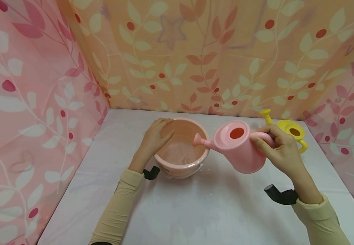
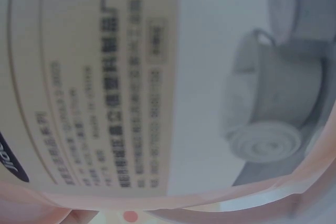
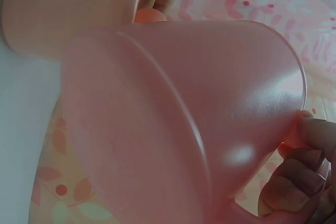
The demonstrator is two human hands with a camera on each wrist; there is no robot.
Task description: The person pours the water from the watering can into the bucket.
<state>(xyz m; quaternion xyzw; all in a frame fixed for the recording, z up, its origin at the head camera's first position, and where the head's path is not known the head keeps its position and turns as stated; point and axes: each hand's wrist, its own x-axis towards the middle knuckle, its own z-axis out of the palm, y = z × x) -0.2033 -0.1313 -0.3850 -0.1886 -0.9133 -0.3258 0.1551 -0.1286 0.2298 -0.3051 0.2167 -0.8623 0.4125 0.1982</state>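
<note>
In the head view, my left hand (image 1: 156, 136) grips the left rim of a pale pink bucket (image 1: 181, 166), its thumb over the inside. The bucket stands upright on the table, and a printed label (image 2: 131, 93) on its side fills the left wrist view. My right hand (image 1: 279, 146) holds a pink toy watering can (image 1: 245, 156) by its handle, up off the table. The can tilts left, its spout head (image 1: 198, 140) over the bucket's right rim. In the right wrist view the can's base (image 3: 131, 129) faces the camera. Whether water is flowing cannot be seen.
A yellow watering can (image 1: 290, 127) stands at the table's back right, partly behind my right hand. Small droplets dot the white table (image 1: 207, 211) near the bucket. Leaf-patterned cloth (image 1: 170, 58) hangs along the back and both sides.
</note>
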